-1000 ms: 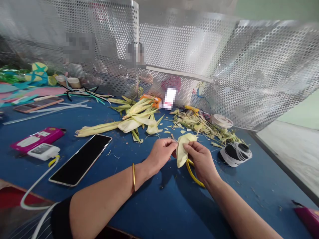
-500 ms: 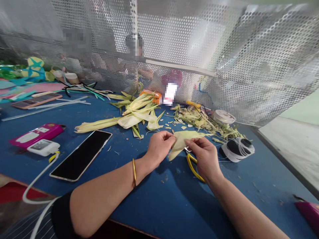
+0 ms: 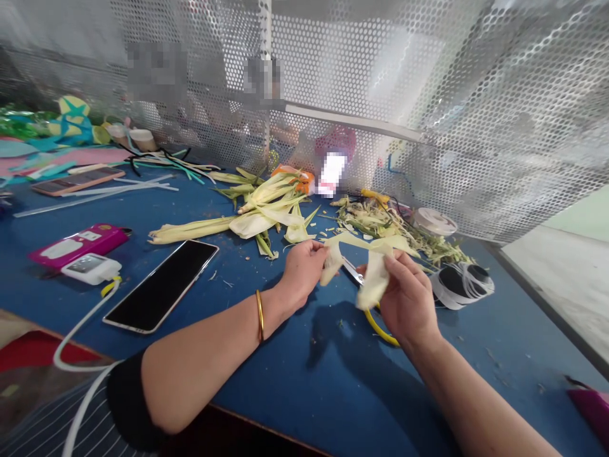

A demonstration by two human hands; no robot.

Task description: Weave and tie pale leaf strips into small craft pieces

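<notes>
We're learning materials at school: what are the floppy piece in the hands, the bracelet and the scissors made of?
Floppy piece: probably corn husk, matte, since it's thin, pale and leafy.
Bracelet: likely metal, polished, judging by its golden shine.
Scissors: blades seem metal, silvery, shiny; plain yellow handle, perhaps plastic.

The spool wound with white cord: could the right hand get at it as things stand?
Probably yes: the spool sits beside the right hand with nothing visible blocking it, though that hand would likely have to release the pale husk first.
</notes>
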